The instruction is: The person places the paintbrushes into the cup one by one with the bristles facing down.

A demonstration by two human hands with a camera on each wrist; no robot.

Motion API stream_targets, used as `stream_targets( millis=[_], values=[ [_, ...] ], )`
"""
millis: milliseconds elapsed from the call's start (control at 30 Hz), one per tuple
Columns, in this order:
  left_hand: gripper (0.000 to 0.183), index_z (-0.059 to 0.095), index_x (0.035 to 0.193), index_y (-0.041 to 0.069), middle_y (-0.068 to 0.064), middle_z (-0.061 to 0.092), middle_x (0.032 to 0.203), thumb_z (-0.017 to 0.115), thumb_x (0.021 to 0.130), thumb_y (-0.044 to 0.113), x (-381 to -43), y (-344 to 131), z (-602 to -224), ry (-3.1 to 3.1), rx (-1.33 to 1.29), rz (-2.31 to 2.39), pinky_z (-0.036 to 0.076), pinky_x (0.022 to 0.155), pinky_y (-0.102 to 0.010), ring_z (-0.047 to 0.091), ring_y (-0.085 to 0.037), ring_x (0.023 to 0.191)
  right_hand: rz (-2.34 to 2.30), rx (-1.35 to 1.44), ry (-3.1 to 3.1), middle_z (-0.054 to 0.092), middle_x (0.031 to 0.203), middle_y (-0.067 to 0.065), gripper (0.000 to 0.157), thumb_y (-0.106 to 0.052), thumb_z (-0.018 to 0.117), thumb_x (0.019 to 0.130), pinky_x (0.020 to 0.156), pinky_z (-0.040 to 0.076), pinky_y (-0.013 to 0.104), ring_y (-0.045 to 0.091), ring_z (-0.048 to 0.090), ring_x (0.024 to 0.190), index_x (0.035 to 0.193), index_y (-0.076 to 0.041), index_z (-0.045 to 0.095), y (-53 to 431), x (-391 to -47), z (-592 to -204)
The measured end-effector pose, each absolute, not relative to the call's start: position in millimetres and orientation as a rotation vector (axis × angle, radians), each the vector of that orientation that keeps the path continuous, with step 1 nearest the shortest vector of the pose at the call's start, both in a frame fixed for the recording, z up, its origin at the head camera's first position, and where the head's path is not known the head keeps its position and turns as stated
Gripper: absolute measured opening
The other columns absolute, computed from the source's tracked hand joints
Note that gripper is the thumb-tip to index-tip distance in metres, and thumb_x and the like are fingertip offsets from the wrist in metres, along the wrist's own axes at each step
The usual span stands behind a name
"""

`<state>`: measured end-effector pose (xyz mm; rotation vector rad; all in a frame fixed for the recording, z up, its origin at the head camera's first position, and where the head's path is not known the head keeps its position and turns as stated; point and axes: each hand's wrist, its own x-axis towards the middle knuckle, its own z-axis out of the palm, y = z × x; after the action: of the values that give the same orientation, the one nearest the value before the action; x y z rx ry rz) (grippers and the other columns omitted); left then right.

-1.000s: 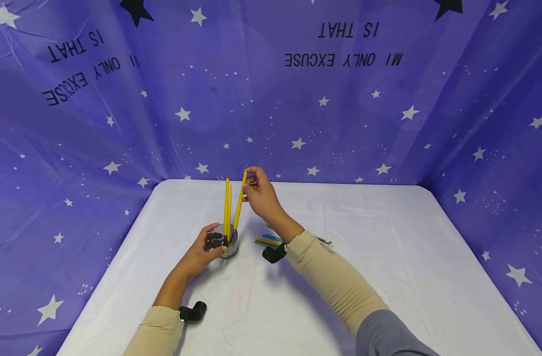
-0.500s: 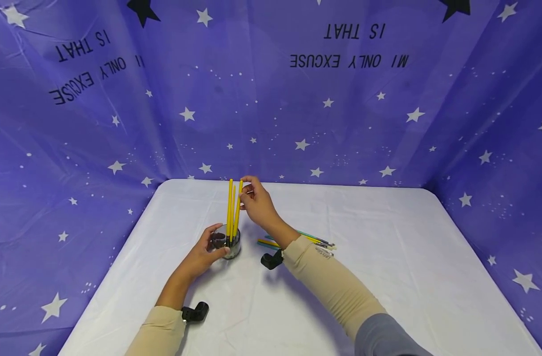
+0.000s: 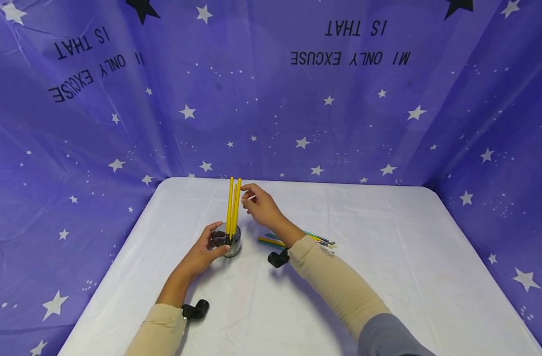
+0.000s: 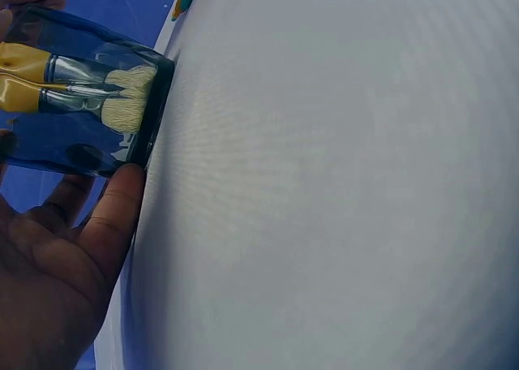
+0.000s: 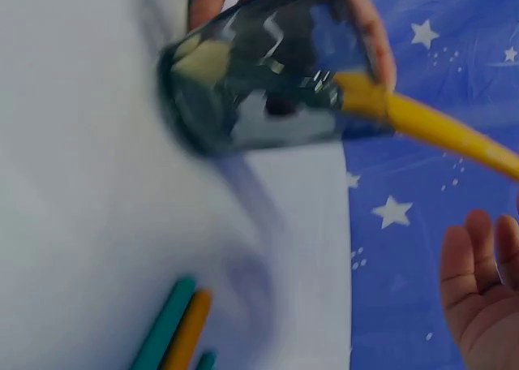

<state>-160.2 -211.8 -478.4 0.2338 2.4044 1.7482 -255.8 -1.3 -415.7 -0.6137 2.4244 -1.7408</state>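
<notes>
While the left hand (image 3: 206, 249) grips a smoke-tinted tumbler (image 3: 236, 245), its thumb across the near side and its other fingers reaching round behind, the right hand (image 3: 263, 206) is raised just beside the tops of three yellow-handled paintbrushes (image 3: 229, 207). Those brushes stand in the tumbler with handles up and bristles (image 4: 124, 117) down; the left wrist view shows two broad, pale tufts near the base and a thinner brush between them. The right hand's fingers (image 5: 458, 260) are released and loosely bent, grasping nothing; whether the index fingertip touches the nearest handle, I cannot tell.

The tumbler is upright on the white tabletop (image 3: 386, 277), left of its middle. To its right, a loose bundle of teal-handled and yellow-handled brushes (image 3: 271, 241) lies flat, handle ends toward the tumbler and tips pointing away, partly hidden by the right forearm. Each wrist carries a small black camera (image 3: 278, 258), and beige sleeves (image 3: 337, 282) cover the forearms. Behind the tabletop hangs a purple-blue curtain (image 3: 271, 113) printed with white stars, black stars and upside-down black lettering.
</notes>
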Motion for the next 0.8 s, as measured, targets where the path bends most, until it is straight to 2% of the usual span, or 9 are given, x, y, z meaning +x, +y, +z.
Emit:
stream_targets(
  millis=[133,367,567,800],
  values=[
    [0.077,0.027,0.152,0.012,-0.022,0.051,0.135,0.072,0.090,0.014,-159.5,-210.9,-476.6,2.413,0.235,1.739,0.026,0.107,-0.055,0.050,-0.038,0.123,-1.606,-0.627,2.468,0.061,0.106,0.007,0.029,-0.009,0.057,0.100,0.073,0.052,0.030,0.036,0.064,0.095,0.129,-0.010,0.056,12.6,-259.5,-425.5],
    [0.078,0.025,0.153,0.014,-0.022,0.047,0.138,0.072,0.091,0.014,-158.6,-210.4,-474.2,2.403,0.206,1.725,0.023,0.108,-0.058,0.047,-0.039,0.128,-1.392,-0.603,2.559,0.061,0.106,0.002,0.028,-0.016,0.059,0.101,0.072,0.051,0.031,0.019,0.061,0.090,0.129,-0.012,0.058,41.5,-269.4,-439.3],
    [0.078,0.023,0.154,0.012,-0.023,0.046,0.139,0.070,0.092,0.013,-157.6,-211.0,-474.3,2.395,0.222,1.732,0.024,0.107,-0.058,0.046,-0.040,0.128,-1.226,-0.611,2.588,0.061,0.105,0.004,0.030,-0.012,0.057,0.101,0.074,0.046,0.033,0.021,0.058,0.089,0.130,-0.004,0.058,63.6,-277.5,-444.7],
    [0.079,0.023,0.154,0.014,-0.024,0.045,0.140,0.070,0.091,0.012,-159.0,-211.2,-475.3,2.392,0.215,1.733,0.024,0.108,-0.059,0.045,-0.041,0.129,-0.984,-0.612,2.619,0.062,0.106,0.005,0.027,-0.013,0.057,0.100,0.077,0.046,0.034,0.019,0.055,0.086,0.127,-0.008,0.060,83.8,-289.2,-453.2]
  ],
)
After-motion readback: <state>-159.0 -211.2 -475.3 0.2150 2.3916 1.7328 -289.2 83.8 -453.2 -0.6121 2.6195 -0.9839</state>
